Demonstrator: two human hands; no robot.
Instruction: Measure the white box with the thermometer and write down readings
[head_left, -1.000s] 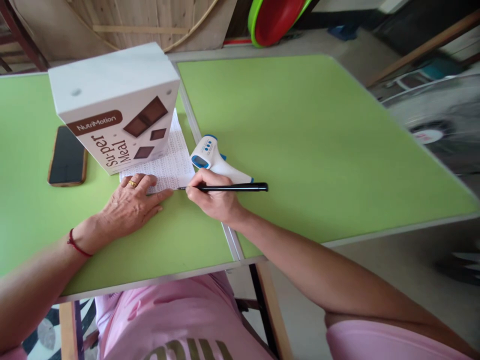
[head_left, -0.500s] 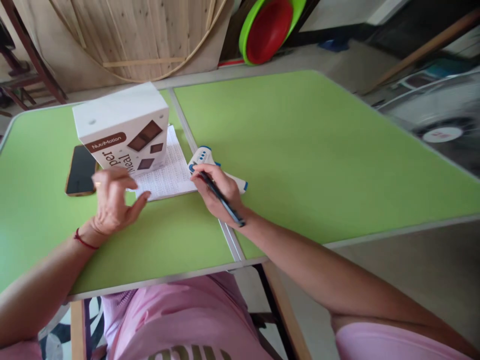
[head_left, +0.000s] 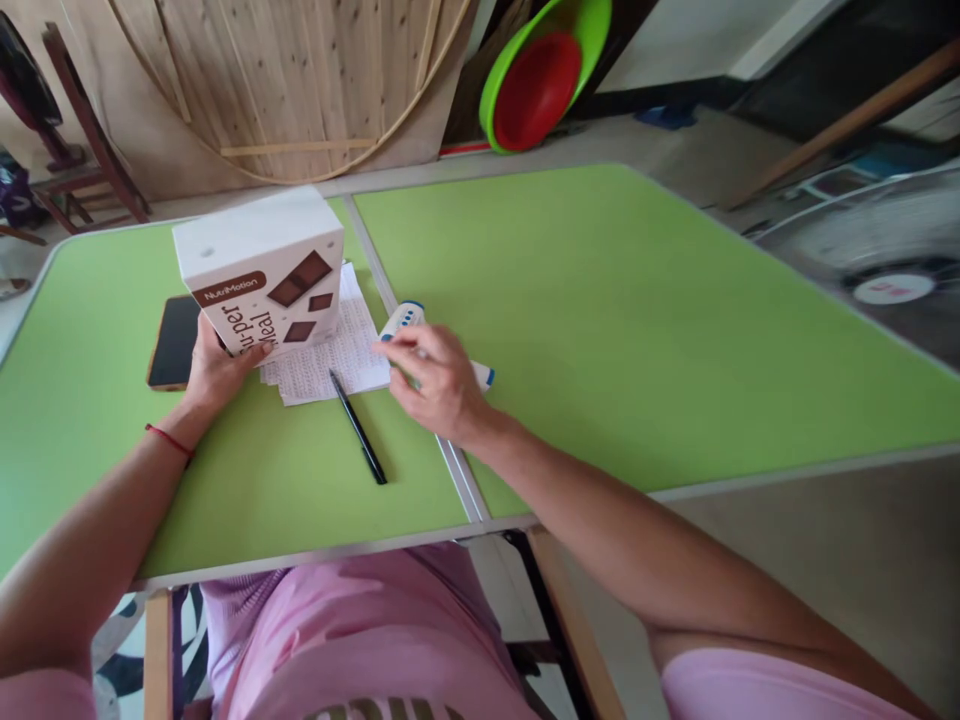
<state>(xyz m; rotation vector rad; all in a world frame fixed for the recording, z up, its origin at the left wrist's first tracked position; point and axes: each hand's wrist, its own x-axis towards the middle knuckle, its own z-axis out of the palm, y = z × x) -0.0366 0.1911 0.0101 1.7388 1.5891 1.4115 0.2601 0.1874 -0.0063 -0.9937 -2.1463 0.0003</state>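
My left hand (head_left: 217, 372) grips the lower edge of a white NutriMotion box (head_left: 259, 235), thumb on its printed front. The box stands on handwritten paper sheets (head_left: 352, 325). My right hand (head_left: 442, 385) hovers right of the paper, fingers loosely apart with nothing in them. Behind and partly under it lies a white handheld device with blue buttons and blue ends (head_left: 405, 316); its middle is hidden by the hand. A black pen (head_left: 358, 425) lies slanted between my hands, its tip on the paper's edge and its body on the table.
A dark phone in a brown case (head_left: 171, 345) lies left of the box. The green folding table (head_left: 637, 320) has a metal seam down its middle. Beyond it are a wooden panel (head_left: 300, 80), green and red basins (head_left: 536, 90), a wooden chair (head_left: 94, 130) and a fan (head_left: 892, 285) at right.
The pen has left my right hand and now lies on the table. My left hand has gone from hovering in front of the box to gripping it.
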